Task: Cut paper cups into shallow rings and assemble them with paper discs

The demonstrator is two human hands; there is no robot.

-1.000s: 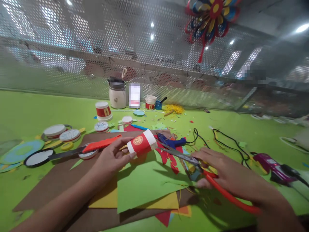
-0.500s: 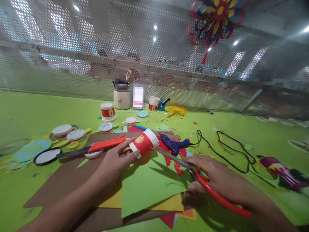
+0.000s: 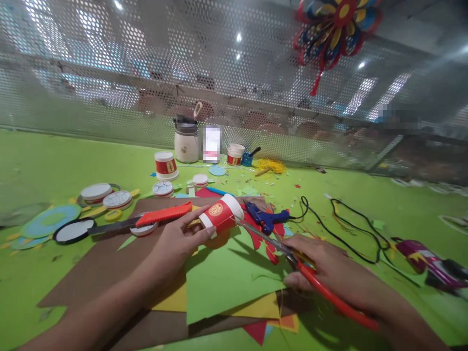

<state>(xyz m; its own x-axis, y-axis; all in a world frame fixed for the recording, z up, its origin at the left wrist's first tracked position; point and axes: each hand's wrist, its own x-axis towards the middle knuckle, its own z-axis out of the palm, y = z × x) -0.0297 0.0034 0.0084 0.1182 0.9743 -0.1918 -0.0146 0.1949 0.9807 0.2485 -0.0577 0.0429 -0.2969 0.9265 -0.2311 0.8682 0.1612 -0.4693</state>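
My left hand (image 3: 183, 243) grips a red and white paper cup (image 3: 224, 217), tilted on its side with the white rim toward the right. In my right hand (image 3: 321, 265) is a pair of scissors (image 3: 281, 246) with red handles; the tips of the blades reach the cup's rim area, though I cannot tell whether they touch it. Below both hands lies a green paper sheet (image 3: 226, 282) over yellow paper and a brown board (image 3: 98, 268). Just behind the blades rests a blue glue gun (image 3: 266, 217). An orange utility knife (image 3: 164, 214) is left of the cup.
At the back stand a white jug (image 3: 186, 144), a bright phone (image 3: 212, 144), stacked cups (image 3: 235, 154) and another red cup (image 3: 166, 165). Round lids and a magnifier-like ring (image 3: 74, 231) lie left. A black cord (image 3: 345, 236) and purple tool (image 3: 426, 258) lie right.
The whole view has shifted slightly, so things sit a little farther right and up. My hands keep their grips, and the scissors stay close to the cup's rim.
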